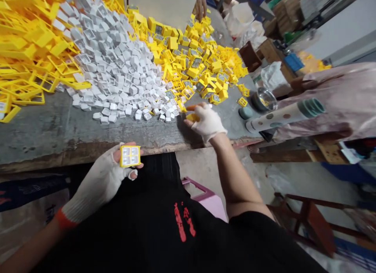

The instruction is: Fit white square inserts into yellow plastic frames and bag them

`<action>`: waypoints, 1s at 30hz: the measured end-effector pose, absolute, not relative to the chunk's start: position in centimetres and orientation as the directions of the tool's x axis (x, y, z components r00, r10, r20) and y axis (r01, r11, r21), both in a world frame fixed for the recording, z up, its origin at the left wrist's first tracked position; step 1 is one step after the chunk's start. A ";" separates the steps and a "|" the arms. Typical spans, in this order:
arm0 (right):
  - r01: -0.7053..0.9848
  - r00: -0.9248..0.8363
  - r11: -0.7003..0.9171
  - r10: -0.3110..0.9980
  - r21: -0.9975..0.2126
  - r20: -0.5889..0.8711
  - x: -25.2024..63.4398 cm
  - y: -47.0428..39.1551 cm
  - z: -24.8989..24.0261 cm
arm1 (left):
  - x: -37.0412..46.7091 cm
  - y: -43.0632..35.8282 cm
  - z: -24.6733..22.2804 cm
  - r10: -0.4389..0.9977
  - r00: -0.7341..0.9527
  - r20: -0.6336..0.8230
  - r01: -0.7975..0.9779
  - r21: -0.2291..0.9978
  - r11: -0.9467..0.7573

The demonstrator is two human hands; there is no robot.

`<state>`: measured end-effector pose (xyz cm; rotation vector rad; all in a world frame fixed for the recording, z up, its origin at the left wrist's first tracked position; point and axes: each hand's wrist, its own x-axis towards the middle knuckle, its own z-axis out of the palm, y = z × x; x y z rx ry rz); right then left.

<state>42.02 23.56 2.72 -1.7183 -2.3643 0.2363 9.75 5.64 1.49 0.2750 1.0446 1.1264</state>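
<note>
My left hand, in a white knitted glove with bare fingertips, holds a small yellow plastic frame with four white pieces in it in front of the table edge. My gloved right hand is over the table at the near side of the piles. Its fingers are closed around a yellow plastic piece, mostly hidden by the hand. Just left of it spreads a heap of small white plastic pieces. Beyond it lies a pile of yellow block-like parts, some with grey faces.
Long yellow frames are heaped at the left of the worktable. On the right are a metal bowl and a white tumbler with a green end. Another person's hand reaches into the far yellow pile. A pink stool stands below.
</note>
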 end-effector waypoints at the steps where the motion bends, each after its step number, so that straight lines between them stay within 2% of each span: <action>1: 0.941 -0.251 0.256 0.967 -0.222 0.051 42.0 22.1 1.9 | 9.9 5.7 1.4 0.836 0.060 -0.546 -0.598 0.651 0.468; 3: 0.959 -0.196 0.197 0.980 -0.204 0.023 42.4 20.3 0.7 | 10.3 5.8 1.7 0.836 0.083 -0.542 -0.582 0.655 0.482; 6: 0.946 -0.195 0.188 0.981 -0.263 0.002 44.0 19.7 0.6 | 10.9 5.9 2.4 0.856 0.087 -0.510 -0.585 0.669 0.459; 8: 0.931 -0.249 0.238 0.968 -0.275 -0.005 45.4 20.3 1.3 | 11.2 5.9 2.6 0.866 0.088 -0.493 -0.595 0.671 0.443; 12: 0.905 -0.391 0.375 0.919 -0.201 -0.048 45.9 21.5 2.4 | 11.5 5.5 2.3 0.876 0.103 -0.472 -0.601 0.672 0.433; 14: 0.873 -0.438 0.419 0.899 -0.249 -0.021 44.6 21.1 2.7 | 11.6 5.1 2.1 0.887 0.099 -0.452 -0.612 0.675 0.412; 16: 0.782 -0.514 0.510 0.853 -0.358 0.093 42.4 19.6 3.1 | 11.8 4.6 1.9 0.900 0.103 -0.423 -0.630 0.673 0.388; 19: 0.525 -0.647 0.678 0.711 -0.514 0.276 38.8 16.4 4.0 | 11.9 4.2 1.9 0.914 0.118 -0.387 -0.657 0.660 0.365; 21: 0.406 -0.707 0.716 0.640 -0.568 0.302 36.7 14.6 4.7 | 11.9 4.1 2.0 0.920 0.125 -0.372 -0.659 0.662 0.358; 26: 0.386 -0.762 0.708 0.607 -0.591 0.229 33.8 13.4 5.3 | 11.7 3.9 2.6 0.925 0.131 -0.355 -0.645 0.678 0.352; 30: 0.323 -0.786 0.744 0.555 -0.585 0.271 33.9 13.8 5.0 | 11.7 4.0 2.6 0.919 0.117 -0.376 -0.662 0.661 0.355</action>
